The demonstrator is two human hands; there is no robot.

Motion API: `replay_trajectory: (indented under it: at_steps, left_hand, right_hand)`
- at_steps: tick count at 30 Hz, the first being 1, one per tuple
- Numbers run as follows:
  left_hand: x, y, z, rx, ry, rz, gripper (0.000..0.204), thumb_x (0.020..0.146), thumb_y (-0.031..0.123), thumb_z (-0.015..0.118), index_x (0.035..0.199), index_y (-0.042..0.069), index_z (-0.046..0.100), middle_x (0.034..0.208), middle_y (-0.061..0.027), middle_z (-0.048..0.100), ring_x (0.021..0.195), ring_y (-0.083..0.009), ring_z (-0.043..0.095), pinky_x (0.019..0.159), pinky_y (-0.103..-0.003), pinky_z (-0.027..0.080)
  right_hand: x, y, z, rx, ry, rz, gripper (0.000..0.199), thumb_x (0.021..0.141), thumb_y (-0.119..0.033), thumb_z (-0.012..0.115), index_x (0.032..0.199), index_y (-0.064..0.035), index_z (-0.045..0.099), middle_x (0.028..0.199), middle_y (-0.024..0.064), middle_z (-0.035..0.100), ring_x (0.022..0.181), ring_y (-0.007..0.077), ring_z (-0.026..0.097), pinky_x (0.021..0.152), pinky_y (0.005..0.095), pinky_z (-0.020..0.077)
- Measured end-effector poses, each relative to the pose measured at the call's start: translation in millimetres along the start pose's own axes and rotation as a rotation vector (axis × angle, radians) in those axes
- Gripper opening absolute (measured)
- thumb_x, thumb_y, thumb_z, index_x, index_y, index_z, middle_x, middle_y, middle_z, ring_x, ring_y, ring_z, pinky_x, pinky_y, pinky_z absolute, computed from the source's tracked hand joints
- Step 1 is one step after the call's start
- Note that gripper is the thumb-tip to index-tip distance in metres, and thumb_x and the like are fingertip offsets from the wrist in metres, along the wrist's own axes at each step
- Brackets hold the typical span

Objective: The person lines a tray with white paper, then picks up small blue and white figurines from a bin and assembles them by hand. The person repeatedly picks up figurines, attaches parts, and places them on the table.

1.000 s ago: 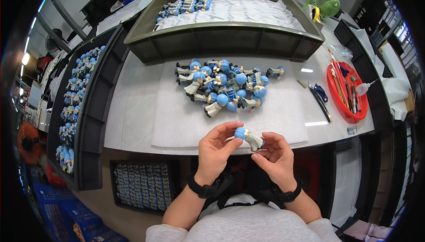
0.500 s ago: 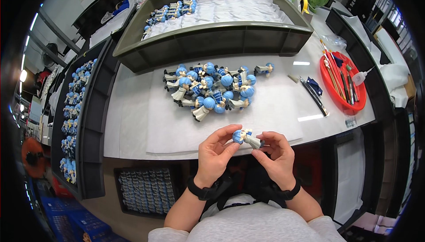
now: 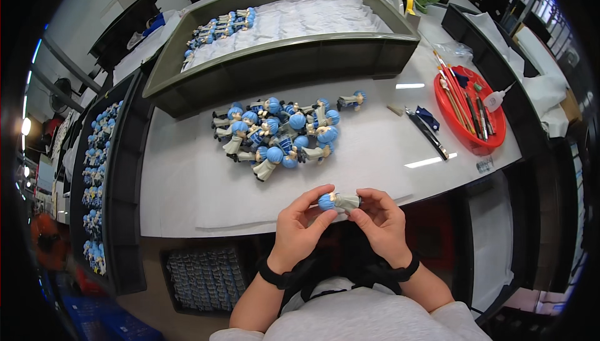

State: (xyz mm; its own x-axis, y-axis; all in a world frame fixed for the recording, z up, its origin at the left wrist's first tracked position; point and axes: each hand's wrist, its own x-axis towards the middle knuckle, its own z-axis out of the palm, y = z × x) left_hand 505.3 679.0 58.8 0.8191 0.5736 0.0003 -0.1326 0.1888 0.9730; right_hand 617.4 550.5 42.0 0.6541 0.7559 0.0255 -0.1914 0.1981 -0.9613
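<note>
Between my two hands, just above the table's near edge, lies a small figurine (image 3: pixel 344 202) with blue hair and a pale grey robe, held sideways. My left hand (image 3: pixel 301 223) pinches it at the blue head. At the feet end, my right hand (image 3: pixel 382 221) closes its fingertips on the dark shoes and robe hem. Beyond my hands, a heap of similar figurines (image 3: pixel 275 130) rests on a white sheet (image 3: pixel 369 166). One single figurine (image 3: pixel 352 100) lies apart at the heap's far right.
A large olive-grey tray (image 3: pixel 281 60) lined with white sheeting holds rows of figurines at its left. At right sits a red basket (image 3: pixel 484 144) of brushes, beside a black pen-like tool (image 3: pixel 428 133). A dark crate (image 3: pixel 128 185) of figurines stands left; another crate (image 3: pixel 206 278) is below the table.
The held figurine has been rolled, so its robe now faces up differently. My hands keep hold at both ends. The whole view has shifted and tilted slightly.
</note>
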Motion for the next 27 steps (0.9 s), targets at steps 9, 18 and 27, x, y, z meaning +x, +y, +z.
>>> replay_trajectory:
  at_steps: [9, 18, 27]
  left_hand:
    - [6.8, -1.9, 8.1, -0.083, -0.046, 0.002, 0.036, 0.082, -0.005, 0.063, 0.118, -0.003, 0.055, 0.116, -0.0106, 0.059, 0.105, -0.017, 0.058, 0.091, -0.029, 0.049]
    - [5.6, -12.7, 5.3, -0.1, -0.04, 0.076, 0.037, 0.077, -0.014, 0.061, 0.113, -0.002, 0.059, 0.123, -0.012, 0.048, 0.112, -0.0209, 0.054, 0.095, -0.033, 0.049]
    - [6.8, -15.9, 11.8, -0.089, -0.046, 0.085, 0.037, 0.076, -0.013, 0.064, 0.111, -0.002, 0.058, 0.125, -0.0137, 0.049, 0.111, -0.0203, 0.055, 0.094, -0.032, 0.05]
  right_hand:
    - [3.5, -12.0, -10.8, -0.128, 0.019, -0.044, 0.034, 0.086, -0.002, 0.064, 0.118, 0.0031, 0.053, 0.103, 0.0095, 0.06, 0.094, 0.0131, 0.059, 0.082, 0.0255, 0.0514]
    - [1.5, -10.9, -11.7, -0.134, 0.005, -0.073, 0.035, 0.084, 0.003, 0.064, 0.117, 0.0024, 0.054, 0.111, 0.0108, 0.061, 0.099, 0.0154, 0.06, 0.087, 0.0275, 0.0513]
    - [1.0, -14.7, -21.6, -0.236, -0.019, -0.062, 0.042, 0.08, 0.007, 0.066, 0.119, 0.003, 0.052, 0.116, 0.0124, 0.059, 0.099, 0.0158, 0.061, 0.086, 0.0279, 0.0519]
